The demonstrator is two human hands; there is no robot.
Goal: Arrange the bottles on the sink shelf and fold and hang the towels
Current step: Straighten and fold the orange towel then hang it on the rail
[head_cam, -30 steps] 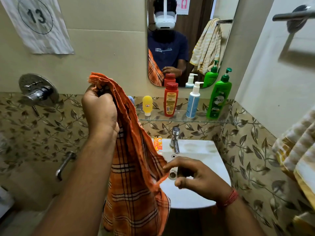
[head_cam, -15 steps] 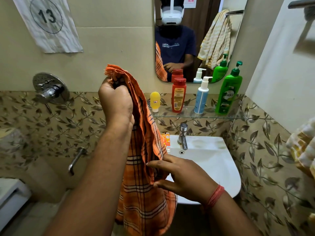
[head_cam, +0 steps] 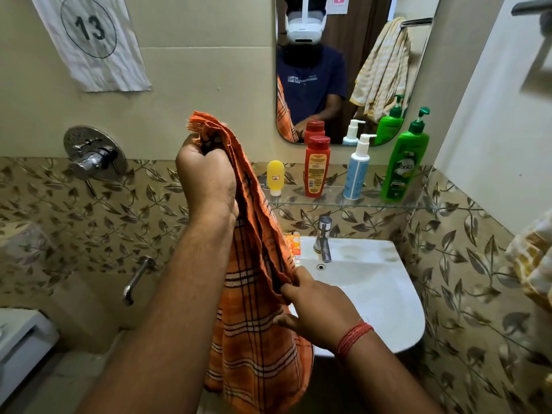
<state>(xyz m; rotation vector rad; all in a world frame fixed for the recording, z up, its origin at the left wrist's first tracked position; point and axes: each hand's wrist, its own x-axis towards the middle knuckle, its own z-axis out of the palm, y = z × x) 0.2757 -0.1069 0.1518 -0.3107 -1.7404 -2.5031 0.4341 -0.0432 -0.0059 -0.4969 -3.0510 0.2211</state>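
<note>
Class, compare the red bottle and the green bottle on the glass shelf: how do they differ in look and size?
The green bottle is taller than the red bottle. The green bottle has a pump dispenser on top; the red bottle has a plain red cap. The green bottle stands at the right end of the glass shelf; the red bottle stands nearer the middle. Both stand upright.

Both forearms are bare, with no sleeve reaching into view on either arm. The left hand (head_cam: 206, 177) wears nothing: no ring, watch or band. Just behind the right hand (head_cam: 316, 309), a bracelet (head_cam: 354, 336) of red thread is wound several times around the wrist. In the mirror (head_cam: 418, 85) the person wears a dark navy short-sleeved T-shirt (head_cam: 310, 82) with small white print across the chest, and a white headset (head_cam: 304, 25) with a strap over the head.
</note>
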